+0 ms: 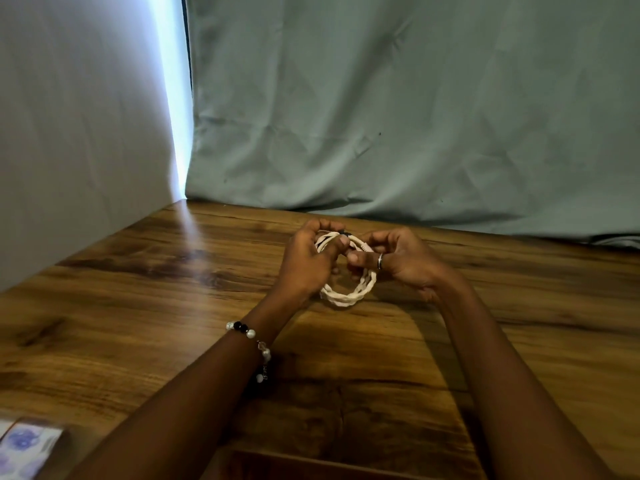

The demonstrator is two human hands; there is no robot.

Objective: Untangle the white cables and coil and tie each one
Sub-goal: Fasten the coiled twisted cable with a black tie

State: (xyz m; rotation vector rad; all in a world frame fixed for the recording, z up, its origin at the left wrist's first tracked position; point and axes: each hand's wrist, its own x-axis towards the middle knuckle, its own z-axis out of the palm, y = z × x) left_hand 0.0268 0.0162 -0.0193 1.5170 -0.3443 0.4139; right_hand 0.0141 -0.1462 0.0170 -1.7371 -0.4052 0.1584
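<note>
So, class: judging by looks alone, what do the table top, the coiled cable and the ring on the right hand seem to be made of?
Table top: wood or wood-look laminate; grain, slight sheen.
Coiled cable: white, matte, probably plastic-sheathed; twisted strands.
Ring: silvery, shiny, likely metal.

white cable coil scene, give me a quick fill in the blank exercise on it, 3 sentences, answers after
1. Both hands hold a white cable wound into a ____.
2. The beaded bracelet sits on the ____ wrist.
3. The ring is on a finger of the ____ hand.

Missing words: coil; left; right

The left hand and right hand work above the wooden table.
</note>
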